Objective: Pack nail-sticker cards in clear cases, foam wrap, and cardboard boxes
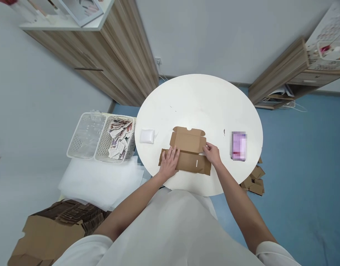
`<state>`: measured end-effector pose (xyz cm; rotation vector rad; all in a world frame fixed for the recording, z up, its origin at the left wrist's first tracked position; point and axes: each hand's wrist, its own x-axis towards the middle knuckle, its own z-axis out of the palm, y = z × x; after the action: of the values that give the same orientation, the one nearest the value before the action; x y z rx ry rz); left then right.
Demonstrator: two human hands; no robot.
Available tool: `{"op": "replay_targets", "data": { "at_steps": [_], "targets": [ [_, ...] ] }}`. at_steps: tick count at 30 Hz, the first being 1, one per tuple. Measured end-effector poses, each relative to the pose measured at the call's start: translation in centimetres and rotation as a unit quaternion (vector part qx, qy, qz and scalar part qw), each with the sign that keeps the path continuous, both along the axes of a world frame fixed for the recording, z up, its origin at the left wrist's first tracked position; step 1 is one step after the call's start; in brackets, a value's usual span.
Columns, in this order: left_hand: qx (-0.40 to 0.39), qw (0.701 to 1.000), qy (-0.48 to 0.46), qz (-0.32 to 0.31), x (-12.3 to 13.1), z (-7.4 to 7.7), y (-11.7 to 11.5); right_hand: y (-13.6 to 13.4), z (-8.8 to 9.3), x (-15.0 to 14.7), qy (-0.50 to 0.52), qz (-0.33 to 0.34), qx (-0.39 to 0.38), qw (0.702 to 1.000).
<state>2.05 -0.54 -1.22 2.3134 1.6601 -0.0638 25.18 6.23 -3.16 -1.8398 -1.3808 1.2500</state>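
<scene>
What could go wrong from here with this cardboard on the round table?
The cardboard might crease crookedly, since the left hand rests on its left part while the right hand holds its right edge. The white packet lies near the left rim of the table, so a bump could knock it off.

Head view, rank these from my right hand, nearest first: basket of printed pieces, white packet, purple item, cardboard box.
From the right hand:
1. Cardboard box: at its fingertips.
2. Purple item: table's right side.
3. White packet: table's left side.
4. Basket of printed pieces: left, beyond the table edge.
</scene>
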Motion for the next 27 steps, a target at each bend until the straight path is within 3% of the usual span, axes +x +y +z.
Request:
{"op": "replay_targets", "data": {
  "at_steps": [5, 9, 12, 14, 17, 20, 22, 25, 27],
  "targets": [
    [-0.006, 0.999, 0.009, -0.051, 0.1, -0.3, 0.9, -1.5, 0.7, -0.3, -0.059, 0.048, -0.011, 0.997],
    [-0.026, 0.996, 0.037, -0.071, -0.2, -0.7, 0.6, -3.8, 1.5, -1.1, -0.216, 0.060, 0.078, 0.971],
    [-0.020, 0.995, 0.046, -0.081, -0.6, -0.9, -0.1, -6.4, 2.0, -2.2, -0.297, 0.220, 0.155, 0.916],
    [-0.014, 0.995, 0.045, -0.089, -0.9, -0.9, -0.5, -8.1, 1.8, -3.2, -0.313, 0.333, 0.159, 0.875],
    [-0.006, 0.995, 0.038, -0.089, -1.4, -0.9, -1.1, -9.7, 1.0, -4.5, -0.349, 0.367, 0.127, 0.853],
    [0.009, 0.999, 0.011, -0.032, -2.7, -1.1, -2.4, -10.1, 0.3, -5.1, -0.368, 0.352, 0.103, 0.854],
    [0.005, 0.998, -0.023, 0.065, -4.2, -1.5, -3.6, -10.2, 0.1, -5.2, -0.369, 0.350, 0.096, 0.856],
    [-0.044, 0.968, -0.116, 0.218, -6.8, -2.6, -5.4, -10.3, 0.0, -5.3, -0.365, 0.348, 0.087, 0.859],
    [-0.076, 0.948, -0.198, 0.238, -8.1, -3.3, -6.2, -10.4, -0.1, -5.4, -0.363, 0.341, 0.081, 0.863]
  ]
}}
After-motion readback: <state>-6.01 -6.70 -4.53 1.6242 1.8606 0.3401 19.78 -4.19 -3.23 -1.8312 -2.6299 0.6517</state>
